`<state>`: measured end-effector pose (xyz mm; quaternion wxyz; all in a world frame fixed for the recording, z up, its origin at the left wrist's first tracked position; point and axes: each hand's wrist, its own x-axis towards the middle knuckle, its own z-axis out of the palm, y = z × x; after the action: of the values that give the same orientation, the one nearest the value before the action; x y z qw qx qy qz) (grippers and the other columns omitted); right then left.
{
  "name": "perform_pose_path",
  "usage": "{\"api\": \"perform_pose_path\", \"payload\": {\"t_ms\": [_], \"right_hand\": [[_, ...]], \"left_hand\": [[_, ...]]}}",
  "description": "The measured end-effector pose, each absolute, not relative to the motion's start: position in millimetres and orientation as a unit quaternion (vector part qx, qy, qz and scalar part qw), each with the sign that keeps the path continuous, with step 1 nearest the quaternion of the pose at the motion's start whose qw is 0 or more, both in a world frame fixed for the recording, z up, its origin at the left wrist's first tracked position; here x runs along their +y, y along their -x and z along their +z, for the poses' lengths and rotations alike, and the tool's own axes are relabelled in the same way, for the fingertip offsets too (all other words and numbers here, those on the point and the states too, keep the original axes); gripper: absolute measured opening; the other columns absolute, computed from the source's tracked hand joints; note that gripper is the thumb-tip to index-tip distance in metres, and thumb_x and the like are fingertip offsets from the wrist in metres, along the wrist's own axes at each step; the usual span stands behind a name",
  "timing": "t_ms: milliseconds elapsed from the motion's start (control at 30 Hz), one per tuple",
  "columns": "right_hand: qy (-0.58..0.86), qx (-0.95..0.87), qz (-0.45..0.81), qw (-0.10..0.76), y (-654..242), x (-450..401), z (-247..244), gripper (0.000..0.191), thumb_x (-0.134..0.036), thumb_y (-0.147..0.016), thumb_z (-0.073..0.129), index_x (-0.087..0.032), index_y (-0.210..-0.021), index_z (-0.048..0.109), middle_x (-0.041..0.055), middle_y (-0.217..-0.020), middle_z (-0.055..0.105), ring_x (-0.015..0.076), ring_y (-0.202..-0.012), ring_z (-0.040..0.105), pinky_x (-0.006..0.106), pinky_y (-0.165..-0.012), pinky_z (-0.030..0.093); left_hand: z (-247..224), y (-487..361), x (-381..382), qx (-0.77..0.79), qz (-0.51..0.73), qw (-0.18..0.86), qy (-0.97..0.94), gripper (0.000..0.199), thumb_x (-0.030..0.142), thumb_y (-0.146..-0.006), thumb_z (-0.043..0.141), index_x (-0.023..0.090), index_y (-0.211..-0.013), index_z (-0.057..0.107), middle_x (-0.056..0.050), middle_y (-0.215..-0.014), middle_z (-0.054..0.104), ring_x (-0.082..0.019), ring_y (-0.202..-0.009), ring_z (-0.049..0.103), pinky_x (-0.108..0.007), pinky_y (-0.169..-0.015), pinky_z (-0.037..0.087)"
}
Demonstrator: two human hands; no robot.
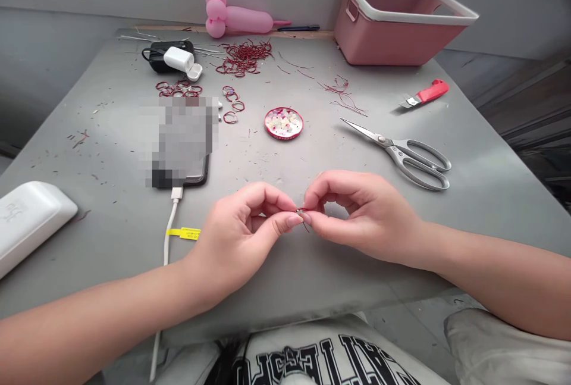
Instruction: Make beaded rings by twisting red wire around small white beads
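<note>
Cord (304, 209), red and thin, pinched between left hand (238, 233) and right hand (368, 213) in the head view, over the near part of the worktop (107, 206). Left hand narrow, thumb and forefinger closed on the cord; right hand likewise, tips nearly touching the left ones. Small pale piece (298, 211) beside the left fingertips, possibly a bead; too small to confirm. Thin loose end (306, 228) hanging below the thumbs.

Handling, as judged: very light, soft and limp, with little stiffness of its own; likely to slip or twist if held loosely. Best taken by fingertip pinch close to the pale piece on either side, with light tension. Loose end easily lost from grip.

Writing and labels: large black capitals on the pale shirt (312, 361), upside down and broken by folds; A and T legible, full wording not. Faint grey mark on the white case (38, 221), not reliably readable. Yellow tag (190, 233) on the white cable (168, 242), printed too finely to read. Phone (185, 153) screen masked by pixelation. No brand legible on the scissors (401, 153).
</note>
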<state>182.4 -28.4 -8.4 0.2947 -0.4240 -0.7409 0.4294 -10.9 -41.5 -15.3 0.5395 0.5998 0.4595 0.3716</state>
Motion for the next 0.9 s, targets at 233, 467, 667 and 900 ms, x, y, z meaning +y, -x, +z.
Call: {"api": "perform_pose_path", "payload": {"t_ms": [233, 467, 667, 900], "right_hand": [[0.363, -0.808, 0.325, 0.331, -177, -35, -12, 0.016, -0.006, -0.078, 0.054, -0.02, -0.072, 0.05, -0.0027, -0.066, 0.052, 0.0086, -0.06, 0.048, 0.022, -0.056, 0.042], [0.353, -0.551, 0.71, 0.26, -184, -21, -10, 0.016, -0.03, -0.087, 0.062, -0.016, -0.081, 0.064, 0.0017, -0.078, 0.062, 0.0098, -0.067, 0.057, 0.023, -0.06, 0.049], [0.326, -0.495, 0.771, 0.234, -186, -14, -15, 0.012, -0.026, -0.084, 0.069, -0.014, -0.085, 0.066, -0.0003, -0.075, 0.065, 0.0061, -0.058, 0.057, 0.021, -0.059, 0.05], [0.387, -0.591, 0.662, 0.252, -182, -24, -8, 0.009, -0.02, -0.076, 0.073, -0.016, -0.08, 0.066, 0.0012, -0.078, 0.066, 0.0103, -0.069, 0.059, 0.022, -0.06, 0.05]], "left_hand": [[-19, 10, -48, 0.413, 0.373, 0.472, -0.683, 0.01, 0.01, -0.084, 0.059, 0.019, -0.082, 0.061, 0.004, -0.076, 0.068, -0.006, -0.07, 0.063, -0.013, -0.064, 0.051], [-15, 12, -45, 0.421, 0.435, 0.484, -0.633, 0.007, 0.013, -0.087, 0.057, 0.019, -0.084, 0.059, 0.004, -0.075, 0.065, -0.006, -0.066, 0.065, -0.015, -0.063, 0.054], [-11, 10, -42, 0.451, 0.412, 0.496, -0.617, 0.005, 0.018, -0.085, 0.061, 0.018, -0.08, 0.061, 0.0, -0.075, 0.067, -0.01, -0.066, 0.065, -0.02, -0.062, 0.055], [-11, 11, -43, 0.437, 0.385, 0.56, -0.589, 0.003, 0.02, -0.084, 0.063, 0.018, -0.081, 0.062, 0.0, -0.072, 0.068, -0.012, -0.066, 0.065, -0.022, -0.062, 0.055]]}}
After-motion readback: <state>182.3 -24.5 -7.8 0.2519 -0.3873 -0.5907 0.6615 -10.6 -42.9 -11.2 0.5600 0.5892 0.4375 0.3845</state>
